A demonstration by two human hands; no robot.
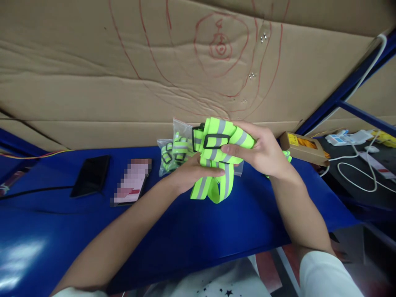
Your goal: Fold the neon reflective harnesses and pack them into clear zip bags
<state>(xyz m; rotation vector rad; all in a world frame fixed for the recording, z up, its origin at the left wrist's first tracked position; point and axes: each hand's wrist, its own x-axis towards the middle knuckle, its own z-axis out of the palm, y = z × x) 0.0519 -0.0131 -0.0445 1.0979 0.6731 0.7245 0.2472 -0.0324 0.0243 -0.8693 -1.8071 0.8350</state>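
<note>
A bundle of neon-yellow reflective strap [218, 154] with grey stripes is held up over the blue table in both hands. My right hand [261, 150] is closed around its right side, thumb pressed on the front near a black plastic buckle [216, 141]. From below and left, my left hand [198, 169] grips the folded layers, its fingers partly hidden by the strap. Loose loops of the strap hang beneath the hands. Just behind, clear plastic bags [173, 152] hold more straps of the same kind with black buckles.
On the blue table [198, 231], a phone [132, 181] and a black cabled tablet-like device [90, 176] lie at left. A cardboard box [303, 148] stands at right, near white cables [352, 165]. A cardboard panel [77, 99] with red marker rings rises behind.
</note>
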